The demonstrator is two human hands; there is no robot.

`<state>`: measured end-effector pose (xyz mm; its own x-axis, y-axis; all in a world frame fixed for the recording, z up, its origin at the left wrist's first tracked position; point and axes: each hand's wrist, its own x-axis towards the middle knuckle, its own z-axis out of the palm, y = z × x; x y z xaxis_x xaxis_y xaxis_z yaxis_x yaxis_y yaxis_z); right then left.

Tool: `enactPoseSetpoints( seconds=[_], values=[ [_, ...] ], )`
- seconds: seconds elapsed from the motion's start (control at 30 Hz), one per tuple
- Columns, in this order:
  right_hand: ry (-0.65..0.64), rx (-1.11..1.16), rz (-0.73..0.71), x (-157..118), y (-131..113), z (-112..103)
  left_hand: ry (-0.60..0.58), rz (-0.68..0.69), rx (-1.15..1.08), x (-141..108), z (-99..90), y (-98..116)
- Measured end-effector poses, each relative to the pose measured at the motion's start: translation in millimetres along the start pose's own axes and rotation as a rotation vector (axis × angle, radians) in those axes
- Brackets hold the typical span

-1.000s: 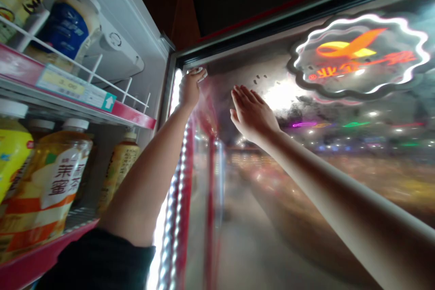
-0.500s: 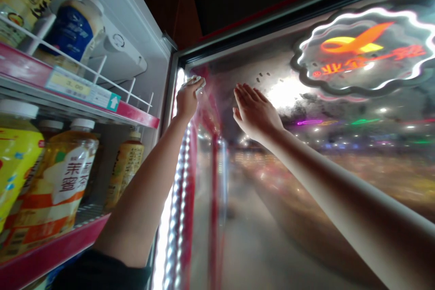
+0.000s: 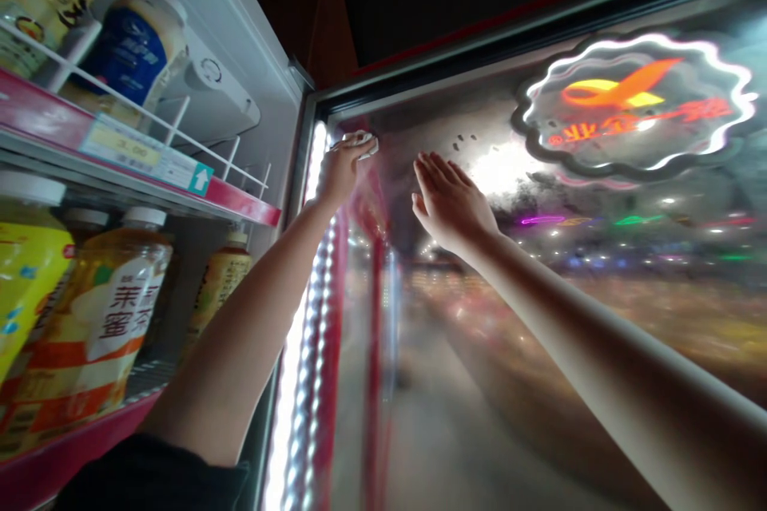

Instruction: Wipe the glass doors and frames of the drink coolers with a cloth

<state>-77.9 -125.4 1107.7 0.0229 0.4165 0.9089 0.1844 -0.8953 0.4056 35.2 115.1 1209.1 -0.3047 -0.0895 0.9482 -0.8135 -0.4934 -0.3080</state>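
My left hand point(image 3: 343, 169) is closed on a crumpled white cloth point(image 3: 370, 145), pressed to the upper left corner of a glass door point(image 3: 419, 383). The cloth could be a paper wipe; its material is hard to tell. Flat on the same glass, to the right, my right hand point(image 3: 451, 200) rests with fingers stretched out and holds nothing. Dark smudges and a hazy film show on the pane near its fingertips. A glowing oval sign point(image 3: 636, 108) with orange lettering, seen reversed, is on the door's upper right.
At the left stands an open drinks fridge with several bottles, among them a blue-labelled bottle point(image 3: 129, 52) and an orange-labelled bottle point(image 3: 101, 319). A wire rail point(image 3: 173, 124) edges the upper shelf. A bright light strip point(image 3: 300, 351) runs down the door's hinge side.
My left hand has slid a little to the right along the glass with the cloth. The right hand stays nearly in place on the pane.
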Motion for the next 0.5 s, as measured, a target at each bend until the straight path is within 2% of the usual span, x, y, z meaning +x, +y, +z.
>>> enactPoseSetpoints(
  seconds=[0.1,0.2,0.27,0.37,0.5],
  values=[
    [-0.014,-0.011,0.012,0,-2,-3,0.018,-0.064,0.042,8,-8.6,-9],
    [-0.04,-0.022,0.017,1,-3,-5,0.044,-0.115,0.035,23,-5.2,-12],
    [-0.041,-0.022,0.015,1,-2,-5,0.032,-0.1,-0.002,24,2.7,-4],
    [-0.026,-0.013,0.004,0,0,-4,-0.033,-0.023,-0.033,13,9.7,14],
    [-0.016,-0.007,0.005,0,0,-2,-0.063,0.015,-0.045,6,1.4,16]
  ],
)
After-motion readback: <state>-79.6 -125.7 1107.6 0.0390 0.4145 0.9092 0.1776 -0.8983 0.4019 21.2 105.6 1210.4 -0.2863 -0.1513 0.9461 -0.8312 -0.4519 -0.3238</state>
